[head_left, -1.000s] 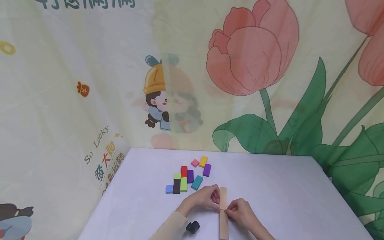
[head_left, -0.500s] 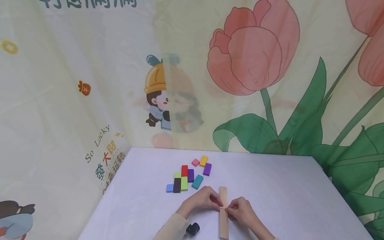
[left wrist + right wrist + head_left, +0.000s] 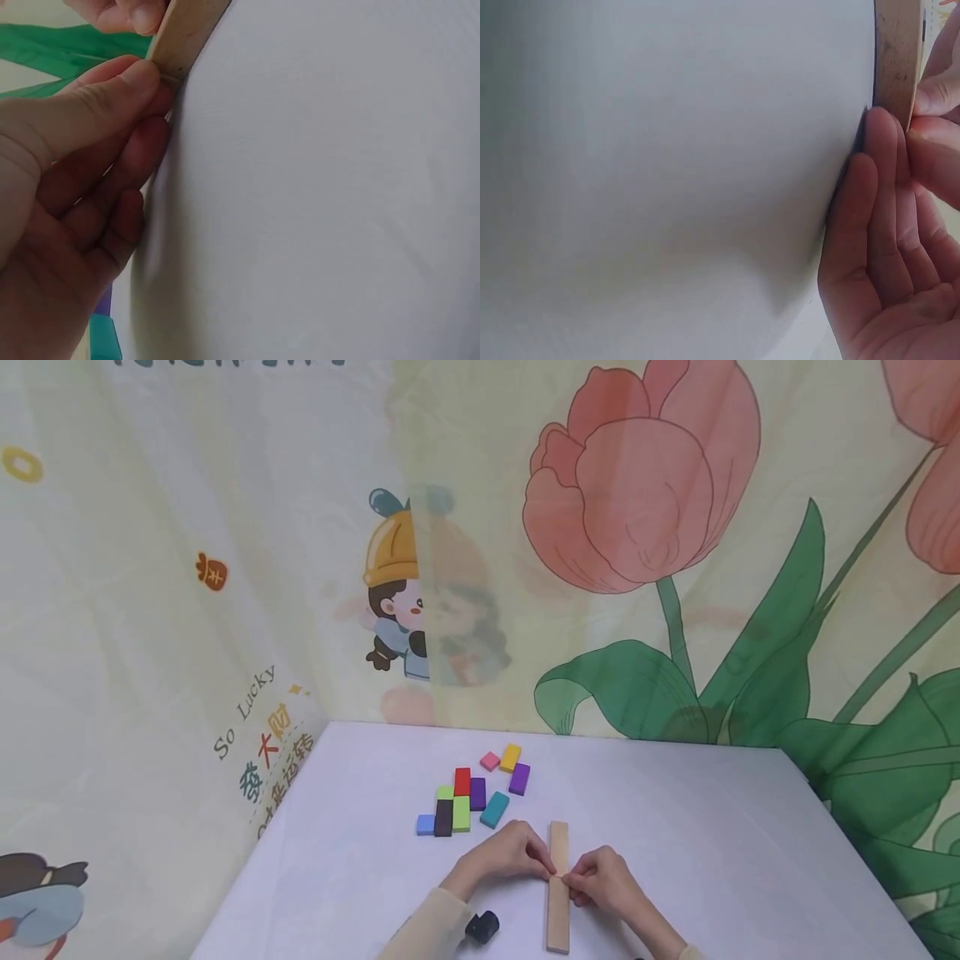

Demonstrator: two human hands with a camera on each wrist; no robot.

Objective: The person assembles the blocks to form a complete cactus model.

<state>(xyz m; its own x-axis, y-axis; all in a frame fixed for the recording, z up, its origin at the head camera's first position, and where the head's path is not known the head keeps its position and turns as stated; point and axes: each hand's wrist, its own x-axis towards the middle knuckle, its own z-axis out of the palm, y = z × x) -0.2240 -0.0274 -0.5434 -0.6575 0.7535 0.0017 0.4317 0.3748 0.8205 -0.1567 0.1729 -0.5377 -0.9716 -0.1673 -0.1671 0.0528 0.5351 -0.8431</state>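
Two flat, pale wooden strips lie end to end on the white table in the head view, a far strip [image 3: 559,845] and a near strip [image 3: 558,917]. Where they meet, my left hand [image 3: 512,850] pinches from the left with thumb and fingertips. Opposite it, my right hand [image 3: 607,883] pinches at the same joint from the right. The left wrist view has the left thumb [image 3: 141,76] against the index finger beside a wooden strip [image 3: 191,34]. In the right wrist view, curled fingers [image 3: 883,135] touch the end of a strip [image 3: 897,67]; fingertips partly hide the joint.
Beyond the left hand lie several coloured blocks, among them a teal block [image 3: 495,810], a black block [image 3: 444,817] and a red block [image 3: 462,781]. A small black object [image 3: 483,927] sits by the left sleeve [image 3: 431,927]. A printed curtain [image 3: 450,710] hangs behind the table [image 3: 712,827].
The left fingertips have come down and together onto the joint between the strips. The right hand has barely moved. The head view has shifted slightly; the coloured blocks stay put.
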